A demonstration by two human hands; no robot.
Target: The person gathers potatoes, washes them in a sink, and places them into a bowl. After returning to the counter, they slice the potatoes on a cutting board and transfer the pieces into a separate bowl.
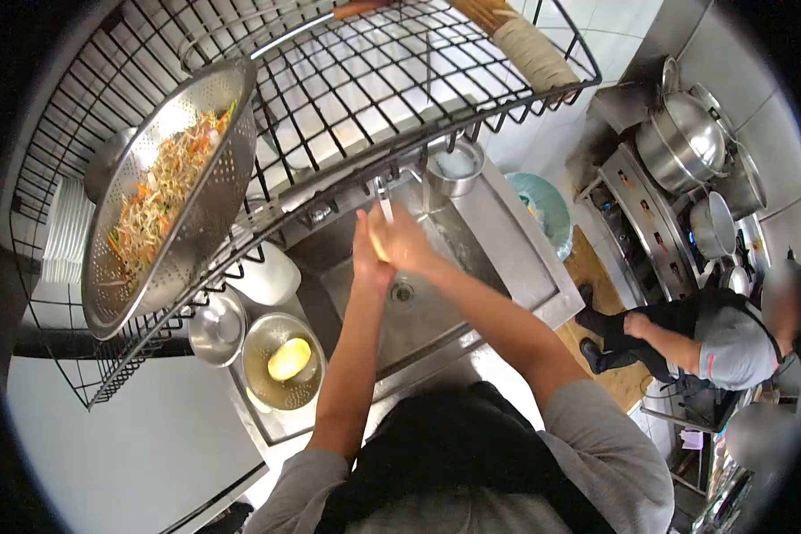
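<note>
Over the metal sink (pixel 445 294), under the tap (pixel 384 191), my left hand (pixel 368 254) and my right hand (pixel 402 240) are closed together around a pale yellow, peeled-looking item (pixel 379 235). My right hand is a little blurred. Left of the sink, a metal colander (pixel 256 351) stands on the counter with a yellow peeled item (pixel 289 360) inside. Beside that colander is a round metal bowl (pixel 215 327).
A wire rack (pixel 347 80) hangs above the sink, bearing a large colander (pixel 196 214) of shredded vegetables and stacked plates (pixel 68 231). A metal pot (pixel 455 167) stands behind the sink. At right are a bin (pixel 543 214), a stove (pixel 636 214) with pots and another person (pixel 734 338).
</note>
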